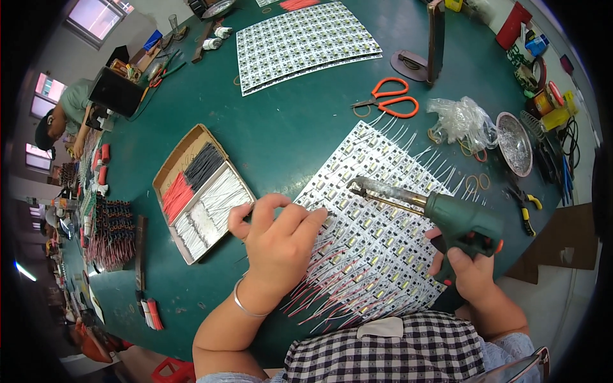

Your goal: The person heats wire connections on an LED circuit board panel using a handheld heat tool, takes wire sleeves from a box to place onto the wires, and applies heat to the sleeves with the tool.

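Observation:
A green soldering gun point(465, 216) with a metal tip is gripped in my right hand point(471, 268). Its tip hangs over a white sheet of circuit boards point(393, 210) dotted with small components. White wires stick out from the sheet's far right edge, and red and white wires point(329, 287) fan from its near left side. My left hand point(281, 239) is over the sheet's left edge with its fingers curled and pinched; whatever they hold is too small to name. Left of that hand, a cardboard box point(167, 165) contains red, black and white wire pieces in compartments.
Orange-handled scissors point(396, 105) and a dark stand point(434, 45) lie beyond the sheet. At the right are a plastic bag point(461, 121), a metal bowl point(514, 143) and yellow-handled pliers point(529, 210). Another board sheet point(306, 45) lies far back. A person point(70, 112) works at far left.

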`<state>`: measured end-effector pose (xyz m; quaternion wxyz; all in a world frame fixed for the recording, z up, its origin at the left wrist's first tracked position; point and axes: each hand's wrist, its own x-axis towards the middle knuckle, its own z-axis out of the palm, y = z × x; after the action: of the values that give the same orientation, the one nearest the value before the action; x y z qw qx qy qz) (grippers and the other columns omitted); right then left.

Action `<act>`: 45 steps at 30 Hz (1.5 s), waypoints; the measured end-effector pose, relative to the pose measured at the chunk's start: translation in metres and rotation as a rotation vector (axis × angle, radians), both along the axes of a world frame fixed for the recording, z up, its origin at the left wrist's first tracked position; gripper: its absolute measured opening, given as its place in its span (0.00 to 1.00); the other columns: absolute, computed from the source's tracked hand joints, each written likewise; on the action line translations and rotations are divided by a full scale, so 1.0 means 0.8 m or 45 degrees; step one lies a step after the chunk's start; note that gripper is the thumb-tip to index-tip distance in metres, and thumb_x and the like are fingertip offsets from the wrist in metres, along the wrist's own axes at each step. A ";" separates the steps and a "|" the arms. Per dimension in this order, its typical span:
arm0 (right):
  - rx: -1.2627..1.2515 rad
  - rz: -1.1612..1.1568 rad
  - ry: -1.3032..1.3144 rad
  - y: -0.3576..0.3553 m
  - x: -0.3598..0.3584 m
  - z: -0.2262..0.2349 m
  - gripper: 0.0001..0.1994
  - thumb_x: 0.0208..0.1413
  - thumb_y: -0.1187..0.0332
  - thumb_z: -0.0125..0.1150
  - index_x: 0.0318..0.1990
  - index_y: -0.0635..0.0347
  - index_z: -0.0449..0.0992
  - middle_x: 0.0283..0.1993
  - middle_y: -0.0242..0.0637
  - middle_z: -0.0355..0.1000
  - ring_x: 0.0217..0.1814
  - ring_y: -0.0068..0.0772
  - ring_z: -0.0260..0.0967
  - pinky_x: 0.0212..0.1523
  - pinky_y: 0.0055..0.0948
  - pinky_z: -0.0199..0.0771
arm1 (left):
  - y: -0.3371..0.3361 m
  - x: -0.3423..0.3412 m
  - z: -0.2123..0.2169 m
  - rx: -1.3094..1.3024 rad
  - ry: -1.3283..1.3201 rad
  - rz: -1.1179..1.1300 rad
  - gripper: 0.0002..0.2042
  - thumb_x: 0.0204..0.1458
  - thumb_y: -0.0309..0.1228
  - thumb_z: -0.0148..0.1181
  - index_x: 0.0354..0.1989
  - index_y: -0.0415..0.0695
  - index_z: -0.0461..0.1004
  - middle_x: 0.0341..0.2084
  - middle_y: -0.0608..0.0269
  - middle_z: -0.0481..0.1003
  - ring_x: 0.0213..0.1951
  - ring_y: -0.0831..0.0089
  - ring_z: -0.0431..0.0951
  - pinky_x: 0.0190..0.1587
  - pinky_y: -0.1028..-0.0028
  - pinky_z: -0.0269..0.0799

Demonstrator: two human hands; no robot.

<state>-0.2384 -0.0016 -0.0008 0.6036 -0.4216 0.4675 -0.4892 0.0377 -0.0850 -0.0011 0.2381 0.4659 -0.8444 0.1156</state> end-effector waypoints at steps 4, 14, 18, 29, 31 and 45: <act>0.060 -0.075 0.043 0.012 0.004 0.003 0.19 0.54 0.72 0.56 0.53 0.67 0.64 0.46 0.49 0.70 0.34 0.29 0.72 0.32 0.28 0.74 | 0.002 -0.004 -0.022 0.060 -0.035 -0.023 0.08 0.38 0.27 0.54 0.28 0.54 0.76 0.20 0.77 0.65 0.35 0.76 0.69 0.48 0.59 0.47; 0.041 0.153 0.589 0.019 0.013 -0.002 0.18 0.44 0.77 0.63 0.45 0.67 0.71 0.44 0.42 0.71 0.43 0.35 0.71 0.47 0.30 0.68 | 0.002 -0.009 -0.022 0.106 -0.043 -0.026 0.06 0.38 0.28 0.58 0.25 0.54 0.78 0.20 0.76 0.66 0.34 0.75 0.68 0.46 0.61 0.48; -0.193 0.212 0.688 0.012 0.015 -0.009 0.21 0.45 0.77 0.63 0.49 0.68 0.67 0.45 0.43 0.71 0.46 0.31 0.71 0.48 0.28 0.69 | 0.002 -0.009 -0.024 0.116 -0.046 -0.027 0.06 0.37 0.28 0.59 0.25 0.54 0.78 0.20 0.76 0.66 0.34 0.75 0.68 0.46 0.60 0.48; -0.300 0.277 0.838 0.010 0.026 -0.003 0.16 0.45 0.73 0.61 0.44 0.63 0.73 0.43 0.41 0.73 0.44 0.41 0.71 0.47 0.34 0.68 | 0.000 -0.010 -0.026 0.119 -0.008 -0.046 0.06 0.38 0.26 0.54 0.25 0.52 0.75 0.20 0.73 0.65 0.36 0.74 0.68 0.49 0.60 0.47; -0.662 0.416 1.177 0.000 0.027 0.007 0.16 0.45 0.73 0.61 0.44 0.64 0.73 0.42 0.42 0.73 0.44 0.41 0.72 0.46 0.34 0.69 | 0.000 -0.010 -0.026 0.125 -0.006 -0.046 0.06 0.38 0.26 0.54 0.24 0.52 0.75 0.20 0.73 0.65 0.36 0.74 0.68 0.49 0.60 0.47; -0.141 0.152 0.747 0.025 0.005 0.001 0.16 0.45 0.74 0.62 0.44 0.62 0.74 0.44 0.41 0.72 0.45 0.41 0.72 0.51 0.35 0.67 | 0.000 -0.011 -0.021 0.170 -0.036 -0.020 0.08 0.34 0.26 0.62 0.25 0.54 0.77 0.21 0.76 0.67 0.35 0.74 0.68 0.46 0.61 0.49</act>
<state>-0.2346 0.0180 -0.0002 0.4467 -0.6040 0.5688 -0.3349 0.0288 -0.0852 -0.0180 0.1953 0.4724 -0.8571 0.0639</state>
